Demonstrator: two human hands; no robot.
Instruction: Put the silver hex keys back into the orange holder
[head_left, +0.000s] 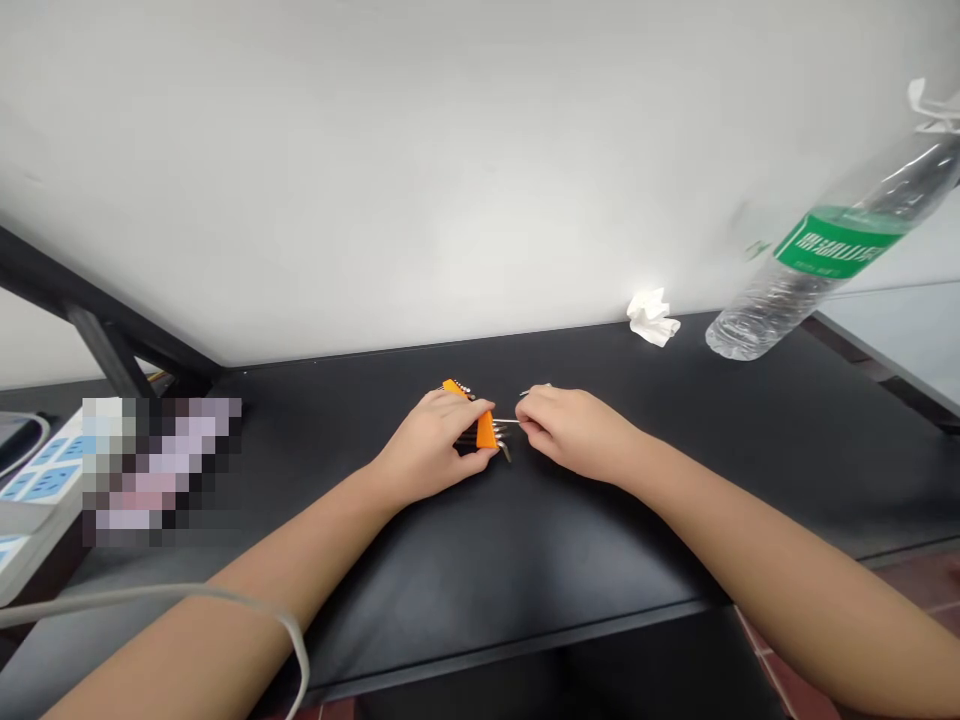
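Near the middle of the black table, my left hand (439,450) is closed around an orange holder (486,431) that carries several metal hex keys (504,446). Their bent ends stick out on its right side. My right hand (574,430) is just to the right, its fingers pinched on a thin metal key (506,421) that runs between the holder and the fingertips. A small metal end also shows above the right fingers. The far part of the holder is partly hidden behind my left hand.
A clear bottle with a green label (840,243) stands at the back right, beside crumpled white tissue (652,317). A power strip (52,470) and a pixelated object (169,465) lie left. A pale cable (150,594) crosses my left forearm.
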